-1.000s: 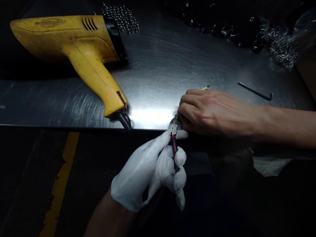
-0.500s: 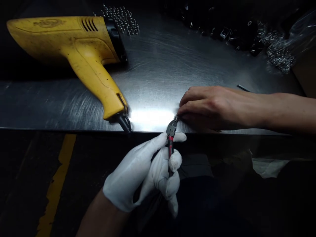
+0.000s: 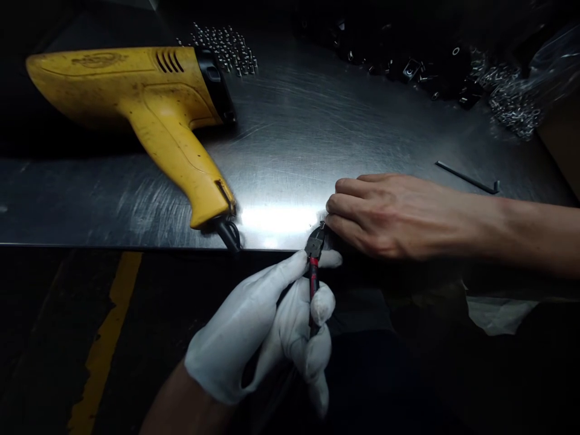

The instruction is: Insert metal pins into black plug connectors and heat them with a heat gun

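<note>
My left hand (image 3: 267, 326), in a white glove, is wrapped round red-and-black pliers (image 3: 314, 257) at the table's front edge. The pliers point up and away, and a small metal piece (image 3: 322, 224) sits at their jaws. My bare right hand (image 3: 380, 211) comes in from the right, fingers curled together with the tips beside the jaws. Whatever its fingertips pinch is too small and hidden to name.
A yellow heat gun (image 3: 167, 115) lies at the left of the metal table (image 3: 290, 139). Behind it stand several small metal parts (image 3: 231, 51). An L-shaped key (image 3: 466, 177) lies beyond my right wrist. Black parts (image 3: 412, 69) and shiny hardware (image 3: 516, 109) are at the back right.
My right hand has turned and lowered, with its back now more in view, and the L-shaped key is uncovered. The view has shifted slightly. My left hand keeps hold of the pliers.
</note>
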A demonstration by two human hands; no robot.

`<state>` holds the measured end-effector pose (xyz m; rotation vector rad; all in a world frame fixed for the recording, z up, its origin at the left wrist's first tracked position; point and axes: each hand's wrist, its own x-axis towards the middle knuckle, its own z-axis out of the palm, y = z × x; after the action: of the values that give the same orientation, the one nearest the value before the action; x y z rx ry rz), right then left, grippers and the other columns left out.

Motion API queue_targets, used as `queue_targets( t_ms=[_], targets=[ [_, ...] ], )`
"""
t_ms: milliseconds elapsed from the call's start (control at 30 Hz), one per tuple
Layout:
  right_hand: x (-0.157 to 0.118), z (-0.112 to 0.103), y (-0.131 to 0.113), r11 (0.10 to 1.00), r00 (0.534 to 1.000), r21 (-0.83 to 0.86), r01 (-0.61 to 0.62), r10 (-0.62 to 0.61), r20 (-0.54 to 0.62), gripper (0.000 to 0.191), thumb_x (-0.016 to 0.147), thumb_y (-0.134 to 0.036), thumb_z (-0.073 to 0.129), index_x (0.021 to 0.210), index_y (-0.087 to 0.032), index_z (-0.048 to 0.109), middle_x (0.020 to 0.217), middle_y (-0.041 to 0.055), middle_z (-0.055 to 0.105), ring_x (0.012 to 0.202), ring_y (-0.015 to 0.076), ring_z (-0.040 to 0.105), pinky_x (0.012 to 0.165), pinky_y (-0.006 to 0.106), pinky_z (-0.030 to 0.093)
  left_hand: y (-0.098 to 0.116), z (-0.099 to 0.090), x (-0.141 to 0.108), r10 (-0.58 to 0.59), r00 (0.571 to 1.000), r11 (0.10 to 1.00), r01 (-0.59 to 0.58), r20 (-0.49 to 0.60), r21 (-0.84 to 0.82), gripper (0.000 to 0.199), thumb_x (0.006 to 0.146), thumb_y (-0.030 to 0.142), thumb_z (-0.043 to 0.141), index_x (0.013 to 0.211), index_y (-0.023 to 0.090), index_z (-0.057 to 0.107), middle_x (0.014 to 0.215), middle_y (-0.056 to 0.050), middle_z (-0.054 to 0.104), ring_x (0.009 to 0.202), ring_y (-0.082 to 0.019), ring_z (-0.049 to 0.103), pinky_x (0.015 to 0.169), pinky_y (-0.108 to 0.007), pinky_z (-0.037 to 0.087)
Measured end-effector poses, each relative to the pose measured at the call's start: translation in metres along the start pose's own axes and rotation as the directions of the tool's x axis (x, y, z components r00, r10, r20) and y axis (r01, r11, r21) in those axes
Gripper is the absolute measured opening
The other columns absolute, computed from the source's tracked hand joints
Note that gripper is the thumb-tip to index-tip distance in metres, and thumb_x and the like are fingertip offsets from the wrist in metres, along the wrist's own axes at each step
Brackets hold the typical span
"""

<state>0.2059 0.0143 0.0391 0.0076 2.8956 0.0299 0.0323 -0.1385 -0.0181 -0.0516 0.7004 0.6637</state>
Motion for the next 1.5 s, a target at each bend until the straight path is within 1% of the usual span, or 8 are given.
queue_targets(
  t_ms=[133,333,467,600,833,1100,1367,1500],
  targets=[
    [0.002,0.0,-0.004,0.994,0.999,-0.103,0.036,-0.034,0.021,0.041,0.105,-0.008,0.026,0.09,-0.014,0.064,0.086,0.0077,0.055,0.075,0.0189,0.044,0.058,0.035,0.039,0.002,0.002,-0.002,-0.1,0.995,0.985,0.101,-0.016,0.137,0.057,0.1,0.057,0.043,0.068,0.014,0.06,0.052,-0.007,0.06,0.048,-0.016,0.061,0.049,-0.023,0.052],
    [0.005,-0.003,0.001,0.99,0.988,0.04,-0.132,0.135,-0.08,0.038,0.107,-0.02,0.03,0.095,-0.013,0.066,0.095,0.0106,0.062,0.08,0.0202,0.052,0.056,0.034,0.04,0.002,0.006,-0.002,0.031,0.999,0.999,-0.031,-0.017,0.025,0.03,0.099,0.046,0.053,0.118,0.025,0.062,0.073,0.0,0.064,0.049,-0.016,0.062,0.05,-0.033,0.057],
    [-0.017,0.001,0.006,0.893,0.874,0.207,-0.399,0.439,-0.207,0.05,0.101,-0.052,0.047,0.128,-0.011,0.058,0.122,0.0188,0.062,0.097,0.0285,0.059,0.069,0.04,0.049,-0.004,0.001,0.002,0.062,0.997,0.998,-0.061,0.054,-0.032,0.034,0.102,0.047,0.045,0.127,0.027,0.056,0.072,0.001,0.062,0.044,-0.016,0.06,0.045,-0.037,0.058],
    [-0.043,0.017,-0.002,0.79,0.802,0.213,-0.575,0.596,-0.047,0.094,0.079,-0.083,0.057,0.137,-0.01,0.053,0.121,0.021,0.061,0.095,0.033,0.059,0.066,0.042,0.053,-0.01,-0.002,0.009,0.106,0.986,0.986,-0.087,0.127,-0.145,0.04,0.105,0.049,0.029,0.123,0.028,0.058,0.067,0.002,0.061,0.038,-0.015,0.057,0.039,-0.038,0.057],
    [-0.041,-0.008,-0.021,0.653,0.721,0.315,-0.688,0.666,0.194,0.044,0.096,-0.054,0.046,0.111,-0.018,0.066,0.096,0.0109,0.066,0.075,0.0238,0.06,0.062,0.037,0.049,-0.027,-0.002,0.013,0.035,0.992,0.973,-0.007,0.12,-0.229,0.065,0.101,0.065,0.026,0.07,0.018,0.058,0.041,0.001,0.049,0.031,-0.012,0.047,0.033,-0.026,0.05],
    [-0.024,-0.048,-0.011,0.238,0.592,0.549,-0.801,0.449,0.669,0.06,0.099,-0.062,0.027,0.091,-0.026,0.074,0.08,0.0039,0.074,0.064,0.0223,0.066,0.053,0.033,0.049,-0.037,-0.003,0.01,0.176,0.983,0.965,-0.162,0.053,-0.206,0.046,0.105,0.044,0.033,0.078,0.022,0.063,0.035,0.009,0.031,0.023,-0.004,0.012,0.027,-0.014,0.028],
    [-0.012,-0.041,-0.003,0.2,0.583,0.56,-0.804,0.45,0.676,0.056,0.094,-0.062,0.036,0.102,-0.024,0.077,0.096,0.0063,0.077,0.075,0.0255,0.071,0.058,0.034,0.053,-0.04,-0.01,0.015,0.162,0.986,0.973,-0.155,0.028,-0.172,0.049,0.098,0.06,0.04,0.068,0.03,0.065,0.028,0.009,0.014,0.021,-0.008,0.004,0.025,-0.019,0.016],
    [-0.011,-0.044,-0.001,0.263,0.592,0.541,-0.799,0.501,0.631,0.053,0.092,-0.058,0.039,0.11,-0.026,0.078,0.106,0.0069,0.077,0.083,0.0281,0.072,0.064,0.037,0.057,-0.041,-0.013,0.017,0.162,0.987,0.976,-0.158,0.012,-0.149,0.049,0.094,0.065,0.042,0.067,0.033,0.066,0.025,0.008,0.014,0.019,-0.01,0.002,0.023,-0.022,0.015]
  ],
)
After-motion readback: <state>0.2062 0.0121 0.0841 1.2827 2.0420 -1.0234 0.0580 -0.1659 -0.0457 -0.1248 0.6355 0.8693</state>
